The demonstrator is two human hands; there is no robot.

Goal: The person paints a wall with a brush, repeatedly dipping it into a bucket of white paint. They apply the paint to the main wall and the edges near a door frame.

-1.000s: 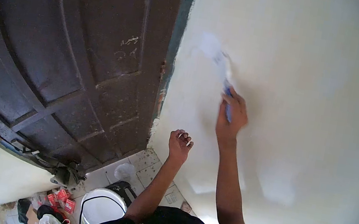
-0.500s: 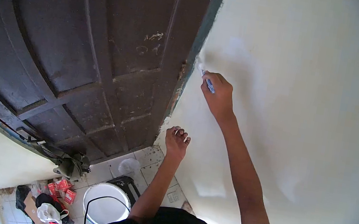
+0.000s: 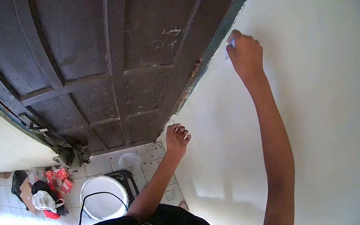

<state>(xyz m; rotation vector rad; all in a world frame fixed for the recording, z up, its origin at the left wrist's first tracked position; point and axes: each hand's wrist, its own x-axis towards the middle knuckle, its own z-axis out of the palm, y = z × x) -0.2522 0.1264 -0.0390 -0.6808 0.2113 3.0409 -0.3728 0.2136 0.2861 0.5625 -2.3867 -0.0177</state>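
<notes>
My right hand (image 3: 247, 54) is wrapped round a small blue-and-white tool (image 3: 232, 42), held against the pale wall (image 3: 323, 112) beside the green door frame (image 3: 221, 38). The tool is mostly hidden by the fingers, so its kind is unclear. My left hand (image 3: 177, 138) hovers lower down, close to the bottom corner of the brown panelled door (image 3: 146, 59). Its fingers are loosely curled and apart, and nothing shows in them.
A white bucket (image 3: 103, 198) with a black handle stands on the tiled floor near a black item (image 3: 125, 180) and a clear plastic container (image 3: 129, 160). Red boxes (image 3: 67, 185) and bags (image 3: 45, 201) lie at lower left.
My right hand has moved up along the door frame with the tool, and its grip has turned. My left hand has stayed about where it was. The view has shifted slightly.
</notes>
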